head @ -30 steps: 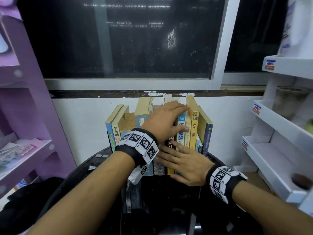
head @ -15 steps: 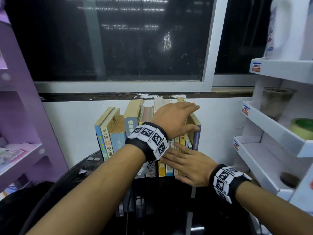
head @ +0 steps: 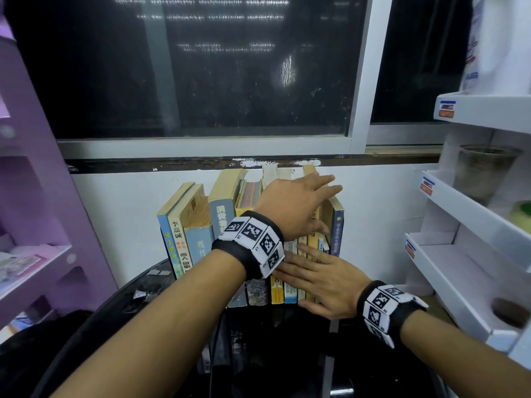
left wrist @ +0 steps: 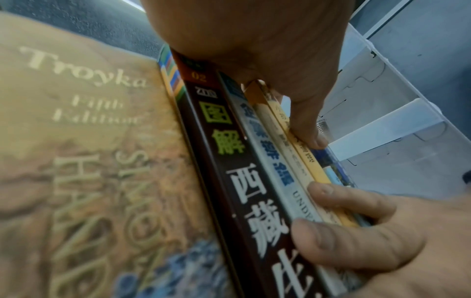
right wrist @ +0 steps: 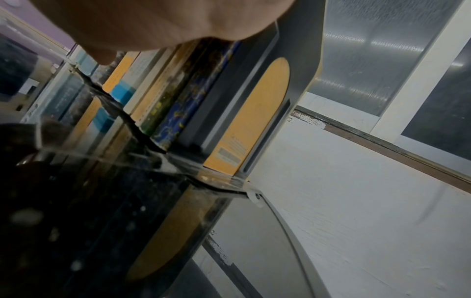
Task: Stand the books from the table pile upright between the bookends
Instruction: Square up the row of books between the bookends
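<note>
A row of books (head: 201, 225) stands upright on the black glass table (head: 273, 354) against the white wall. My left hand (head: 313, 205) lies over the tops at the row's right end with fingers stretched out. Its thumb (left wrist: 308, 131) presses a yellow spine. My right hand (head: 310, 271) lies flat against the lower spines, fingers straight and pointing left. Those fingers (left wrist: 356, 242) touch the spines beside a dark brown book (left wrist: 229, 161). A grey bookend (right wrist: 229, 100) closes the right end, next to a blue book (right wrist: 183, 104). The left bookend is hidden.
A purple shelf unit (head: 34, 196) stands at the left. White shelves (head: 474, 225) at the right hold a plastic cup (head: 482, 170). A dark window (head: 201, 67) sits above the wall ledge. The glass table edge (right wrist: 229, 181) runs close to the wall.
My left hand has slid right along the book tops to the row's right end and its fingers have straightened. The right hand stays flat on the lower spines.
</note>
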`<state>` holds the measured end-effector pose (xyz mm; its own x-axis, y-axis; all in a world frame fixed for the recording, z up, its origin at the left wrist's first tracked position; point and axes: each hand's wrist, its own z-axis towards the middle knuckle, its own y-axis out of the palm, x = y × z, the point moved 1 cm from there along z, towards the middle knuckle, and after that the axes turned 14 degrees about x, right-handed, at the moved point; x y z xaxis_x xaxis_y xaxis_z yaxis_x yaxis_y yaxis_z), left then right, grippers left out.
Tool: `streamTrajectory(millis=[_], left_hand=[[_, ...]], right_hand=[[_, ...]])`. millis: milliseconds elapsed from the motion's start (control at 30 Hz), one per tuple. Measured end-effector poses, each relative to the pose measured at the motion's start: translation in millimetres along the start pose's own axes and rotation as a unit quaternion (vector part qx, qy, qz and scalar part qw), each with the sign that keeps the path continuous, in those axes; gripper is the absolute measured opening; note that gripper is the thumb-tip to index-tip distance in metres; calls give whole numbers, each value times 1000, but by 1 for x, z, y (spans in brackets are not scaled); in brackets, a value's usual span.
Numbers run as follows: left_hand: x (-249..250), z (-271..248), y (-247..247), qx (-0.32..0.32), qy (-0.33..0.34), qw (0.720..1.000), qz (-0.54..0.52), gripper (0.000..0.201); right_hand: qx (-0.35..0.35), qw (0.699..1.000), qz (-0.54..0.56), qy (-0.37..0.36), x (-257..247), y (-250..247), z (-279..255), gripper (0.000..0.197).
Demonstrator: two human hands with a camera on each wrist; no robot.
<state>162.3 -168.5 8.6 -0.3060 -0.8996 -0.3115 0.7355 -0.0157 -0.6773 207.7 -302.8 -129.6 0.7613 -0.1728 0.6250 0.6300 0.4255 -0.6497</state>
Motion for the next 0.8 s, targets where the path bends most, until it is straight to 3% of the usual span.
streamTrajectory(millis=[500, 800], left_hand=[[-2, 1, 0, -14, 21, 1000, 16, 62], [2, 4, 1, -14, 25, 1000, 5, 63]], right_hand=[[2, 1000, -7, -3, 3, 5, 1, 77], [-10, 1000, -2, 5, 1, 0, -2, 80]])
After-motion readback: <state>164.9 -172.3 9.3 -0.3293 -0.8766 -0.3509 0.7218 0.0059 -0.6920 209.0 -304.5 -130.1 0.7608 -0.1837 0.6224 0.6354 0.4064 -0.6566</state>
